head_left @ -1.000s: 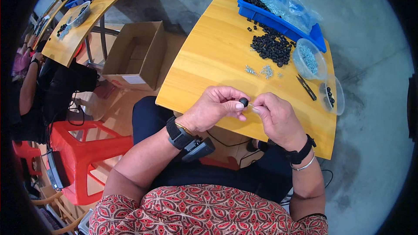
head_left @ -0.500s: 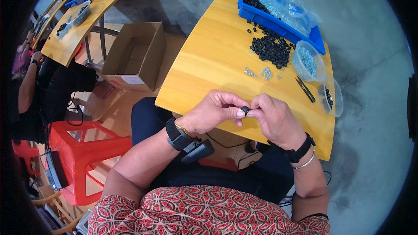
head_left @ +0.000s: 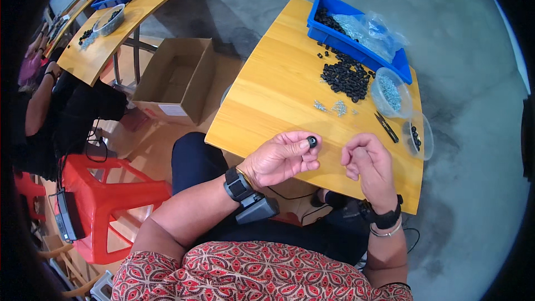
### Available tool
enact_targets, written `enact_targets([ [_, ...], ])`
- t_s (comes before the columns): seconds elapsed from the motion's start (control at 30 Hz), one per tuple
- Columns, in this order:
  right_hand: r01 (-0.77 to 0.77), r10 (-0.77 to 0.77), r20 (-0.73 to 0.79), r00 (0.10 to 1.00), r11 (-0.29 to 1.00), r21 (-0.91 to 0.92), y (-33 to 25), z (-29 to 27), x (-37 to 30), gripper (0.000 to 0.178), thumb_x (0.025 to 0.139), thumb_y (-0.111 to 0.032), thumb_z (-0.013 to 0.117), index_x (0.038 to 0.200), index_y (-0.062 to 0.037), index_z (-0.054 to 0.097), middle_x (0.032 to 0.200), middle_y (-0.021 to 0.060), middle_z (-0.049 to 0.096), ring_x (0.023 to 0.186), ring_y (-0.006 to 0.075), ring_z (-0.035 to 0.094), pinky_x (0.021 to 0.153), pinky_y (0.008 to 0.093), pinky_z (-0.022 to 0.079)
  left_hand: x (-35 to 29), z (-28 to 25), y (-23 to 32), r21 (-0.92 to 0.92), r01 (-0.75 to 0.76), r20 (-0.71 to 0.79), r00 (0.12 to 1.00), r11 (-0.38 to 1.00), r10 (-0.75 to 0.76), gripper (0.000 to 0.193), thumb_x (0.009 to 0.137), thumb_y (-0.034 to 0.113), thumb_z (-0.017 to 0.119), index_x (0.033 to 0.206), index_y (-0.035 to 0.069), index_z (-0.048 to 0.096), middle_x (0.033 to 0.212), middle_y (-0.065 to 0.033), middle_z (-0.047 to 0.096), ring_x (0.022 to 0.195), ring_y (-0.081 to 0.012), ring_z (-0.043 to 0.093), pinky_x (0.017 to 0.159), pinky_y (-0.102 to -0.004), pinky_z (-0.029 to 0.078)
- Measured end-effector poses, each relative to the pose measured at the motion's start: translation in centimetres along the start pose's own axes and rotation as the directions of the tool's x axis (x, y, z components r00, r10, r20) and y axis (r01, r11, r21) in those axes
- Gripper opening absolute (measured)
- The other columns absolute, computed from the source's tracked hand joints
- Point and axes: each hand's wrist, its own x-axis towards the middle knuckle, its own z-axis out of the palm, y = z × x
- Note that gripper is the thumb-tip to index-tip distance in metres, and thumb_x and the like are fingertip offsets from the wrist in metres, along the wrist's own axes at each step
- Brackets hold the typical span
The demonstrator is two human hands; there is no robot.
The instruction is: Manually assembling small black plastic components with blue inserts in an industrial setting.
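Between the thumb and fingers of my left hand is a small black round part, a pale hole showing in its face. My right hand is apart from it, to the right above the table's near edge. Its fingers are curled with the thumb against them; whether anything small is inside is hidden. Farther back lies a pile of black parts. On its near side are small heaps of silvery screw-like pieces. A pair of black snips rests right of these heaps.
A blue bin with black parts and a clear plastic bag stands at the back of the yellow table. Clear tubs line its right side. Leftward are a cardboard box, a red stool and another person's arm.
My hands have separated: the right one let go of the black part and drew away to the right. My left hand still holds the part, now with its hole showing.
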Motion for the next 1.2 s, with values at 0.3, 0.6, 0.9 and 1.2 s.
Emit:
enact_targets([
  [0.3, -0.043, 0.000, 0.111, 0.994, 0.922, 0.386, 1.9, -0.6, 0.8, 0.023, 0.090, -0.018, 0.046, 0.099, 0.0017, 0.053, 0.073, 0.0007, 0.048, 0.058, 0.0061, 0.042, 0.054, 0.0192, 0.037, 0.6, -0.4, -0.3, 0.037, 0.013, -0.041, 0.999, 0.999, -0.011, 0.020, 0.084, 0.011, 0.054, 0.101, 0.002, 0.057, 0.082, -0.0033, 0.055, 0.077, -0.0120, 0.054, 0.077, -0.0292, 0.046],
  [0.6, 0.038, -0.096, 0.190, 0.977, 0.958, 0.285, 2.1, -0.9, 1.0, 0.025, 0.087, -0.009, 0.049, 0.109, 0.0027, 0.049, 0.085, 0.0068, 0.051, 0.072, 0.0132, 0.051, 0.067, 0.0267, 0.045, 0.5, -0.3, -0.3, 0.106, 0.021, -0.047, 0.999, 0.994, -0.016, 0.023, 0.082, 0.016, 0.058, 0.101, 0.003, 0.058, 0.089, -0.0031, 0.057, 0.080, -0.0118, 0.054, 0.077, -0.0302, 0.047],
  [0.9, 0.077, -0.113, 0.170, 0.979, 0.975, 0.207, 2.1, -0.4, 0.6, 0.022, 0.086, -0.009, 0.051, 0.105, 0.0013, 0.049, 0.084, 0.0064, 0.054, 0.072, 0.0121, 0.055, 0.067, 0.0246, 0.048, 0.5, -0.3, -0.4, 0.119, 0.014, -0.065, 0.998, 0.993, -0.007, 0.023, 0.081, 0.014, 0.058, 0.102, 0.004, 0.058, 0.091, -0.0049, 0.059, 0.080, -0.0132, 0.056, 0.077, -0.0300, 0.047],
  [1.2, 0.090, -0.109, 0.131, 0.985, 0.986, 0.142, 2.9, -0.3, 1.0, 0.017, 0.087, -0.006, 0.047, 0.102, 0.0005, 0.049, 0.084, 0.0070, 0.055, 0.073, 0.0122, 0.055, 0.068, 0.0238, 0.047, 0.6, -0.8, -0.5, 0.100, 0.009, -0.034, 0.999, 0.995, -0.006, 0.022, 0.082, 0.013, 0.057, 0.102, 0.004, 0.058, 0.093, -0.0040, 0.060, 0.082, -0.0132, 0.056, 0.077, -0.0300, 0.047],
])
